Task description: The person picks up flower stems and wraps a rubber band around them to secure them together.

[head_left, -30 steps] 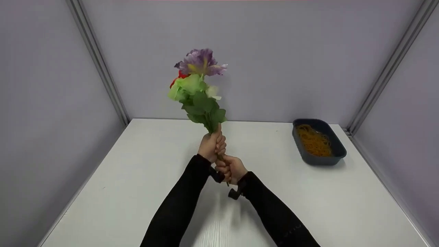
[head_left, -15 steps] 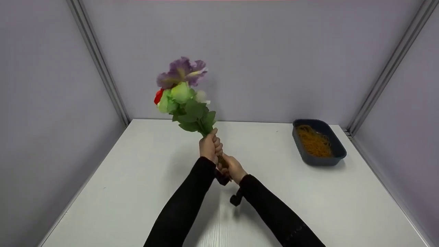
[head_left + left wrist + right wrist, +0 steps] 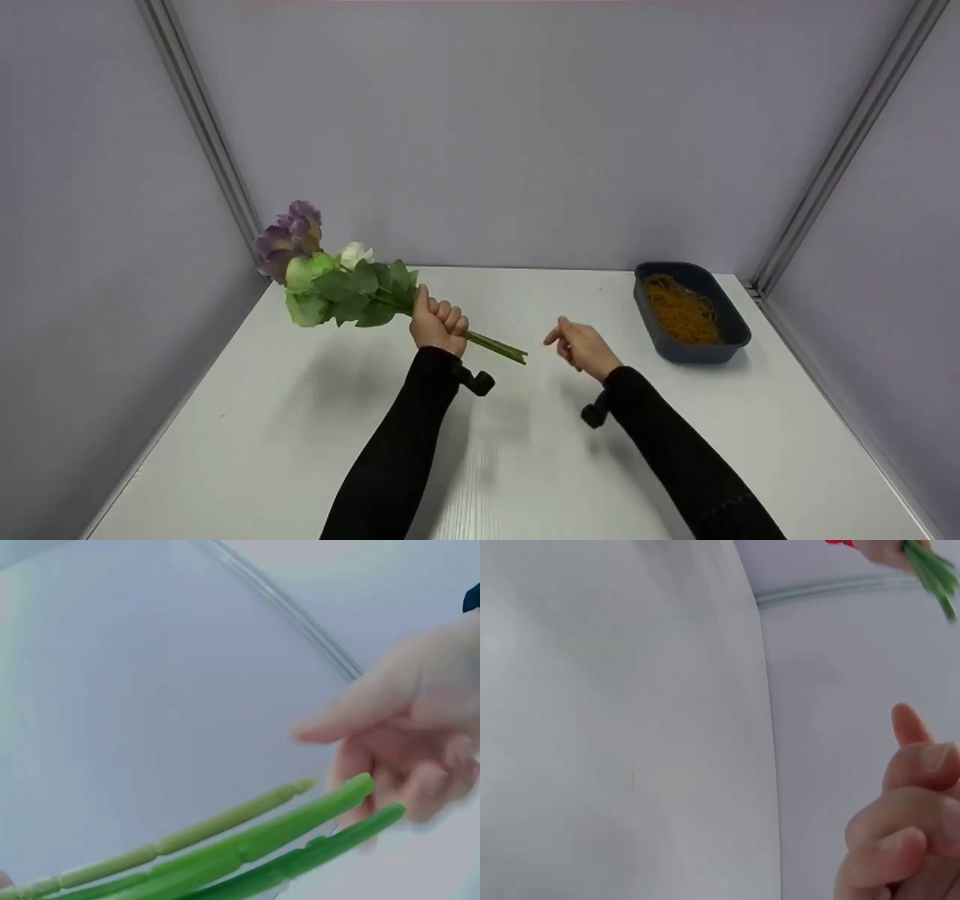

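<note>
1. Writing: your right sleeve [image 3: 679, 442], nearest the tub [image 3: 694, 351], carries a faint pale marking, too small to read.
2. Hands, two: your left hand [image 3: 440, 322], well to the left of the tub, is wrapped round one bouquet [image 3: 360, 285]. Your right hand [image 3: 585, 346], near the tub on its left side, is released, fingers loosely bent with the index reaching out furthest.
3. The bouquet is left of the tub, held tilted above the bench [image 3: 300, 465]; its blooms point away from the tub and its cut ends towards it.
4. Blooms: you can count one white flower [image 3: 355, 255] and at least two pale green flowers [image 3: 306, 309]. The purple petals [image 3: 276, 247], furthest from the tub, may be one bloom or two.
5. Stems: three stem ends [image 3: 247, 846] show in the left wrist view, in front of your right hand. In the head view they stop short of that hand, on the side away from the tub.
6. Tub, one: dark grey, holding a tangle of orange strands [image 3: 682, 311] too fine to count.
7. Wrist cameras, two, both left of the tub: one black unit [image 3: 478, 382] at your left cuff, another black unit [image 3: 595, 415] at your right.
</note>
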Tool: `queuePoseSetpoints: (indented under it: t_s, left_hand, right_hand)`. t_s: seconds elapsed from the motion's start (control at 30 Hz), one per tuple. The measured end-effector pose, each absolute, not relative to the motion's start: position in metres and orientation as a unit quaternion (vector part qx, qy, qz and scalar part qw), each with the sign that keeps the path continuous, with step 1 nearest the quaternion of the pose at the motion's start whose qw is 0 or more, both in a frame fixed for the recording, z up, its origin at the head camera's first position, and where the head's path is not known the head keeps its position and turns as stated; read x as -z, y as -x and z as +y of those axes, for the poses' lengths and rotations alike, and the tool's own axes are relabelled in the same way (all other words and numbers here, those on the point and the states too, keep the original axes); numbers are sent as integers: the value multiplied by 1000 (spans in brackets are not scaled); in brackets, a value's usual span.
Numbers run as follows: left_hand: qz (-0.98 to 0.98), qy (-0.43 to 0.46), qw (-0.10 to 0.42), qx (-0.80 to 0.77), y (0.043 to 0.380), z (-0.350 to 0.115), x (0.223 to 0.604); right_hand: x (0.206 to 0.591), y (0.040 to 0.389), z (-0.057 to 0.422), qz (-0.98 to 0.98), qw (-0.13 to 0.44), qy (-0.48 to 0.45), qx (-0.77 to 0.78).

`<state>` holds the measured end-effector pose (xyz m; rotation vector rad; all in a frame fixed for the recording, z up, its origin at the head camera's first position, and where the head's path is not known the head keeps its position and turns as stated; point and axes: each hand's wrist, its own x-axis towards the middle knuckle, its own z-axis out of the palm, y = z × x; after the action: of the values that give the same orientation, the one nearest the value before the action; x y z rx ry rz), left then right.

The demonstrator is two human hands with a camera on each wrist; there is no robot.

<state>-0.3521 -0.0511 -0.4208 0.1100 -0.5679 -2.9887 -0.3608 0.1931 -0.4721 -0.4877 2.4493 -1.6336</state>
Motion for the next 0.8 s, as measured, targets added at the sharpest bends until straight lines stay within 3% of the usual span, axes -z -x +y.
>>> queuePoseSetpoints:
  t_s: [0.3, 0.43, 0.57, 0.8]
  left_hand:
    - [-165, -56, 41, 984, 353, -67, 432]
    - [-160, -62, 39, 984, 354, -71, 435]
    - [-162, -68, 38, 984, 353, -73, 437]
    - [-177, -73, 33, 981, 351, -73, 442]
  right_hand:
    - [441, 387, 314, 868, -107, 7, 486]
    - [436, 390, 357, 890, -138, -63, 430]
    - [445, 389, 382, 924, -84, -98, 359]
    - [460, 385, 389, 975, 100, -64, 190]
